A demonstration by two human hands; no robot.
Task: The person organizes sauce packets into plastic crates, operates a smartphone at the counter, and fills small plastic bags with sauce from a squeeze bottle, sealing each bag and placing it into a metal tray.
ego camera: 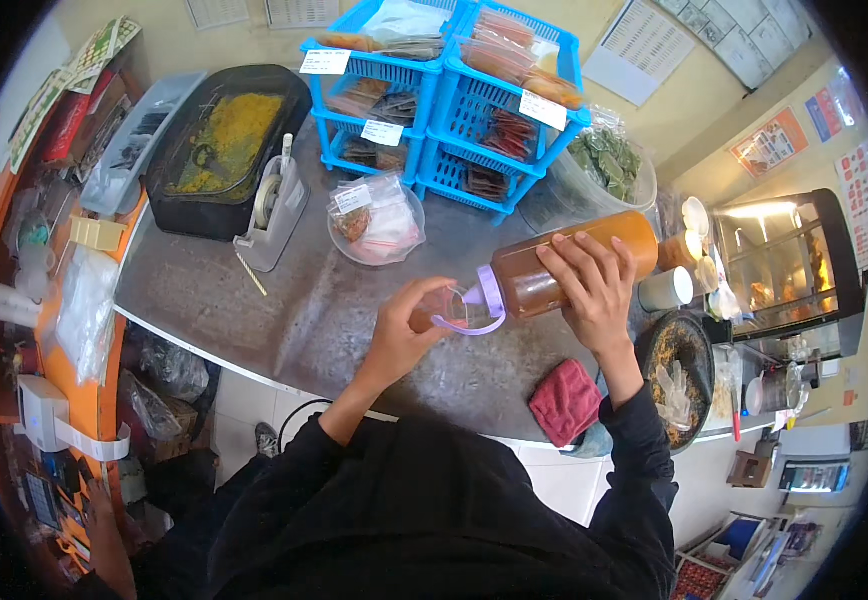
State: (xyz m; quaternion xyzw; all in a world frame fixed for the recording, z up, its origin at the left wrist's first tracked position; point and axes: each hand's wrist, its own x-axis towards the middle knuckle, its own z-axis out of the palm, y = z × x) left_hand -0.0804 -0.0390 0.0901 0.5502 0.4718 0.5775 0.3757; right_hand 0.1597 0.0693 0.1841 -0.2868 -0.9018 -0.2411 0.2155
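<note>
My left hand (398,330) grips a small clear plastic bag (437,300), held near the middle of the worktop. My right hand (591,289) is wrapped round a large squeeze bottle (531,274) of brown-orange sauce, tipped onto its side. The bottle's lilac nozzle cap (488,292) points left, its tip at the mouth of the bag, and a lilac strap hangs under it. Whether sauce is flowing cannot be told. Beyond my left hand stands a plastic bowl (377,255) with small packed bags. A folded red cloth (566,401) lies at the near edge, below my right hand.
Stacked blue baskets (434,135) of packets stand at the back. To their left are a black tray (231,150) of yellow food and a tape dispenser (276,217); a tub of leaves (606,169) is right. A black pan (678,375) sits right. Another person's arm (107,525) shows lower left.
</note>
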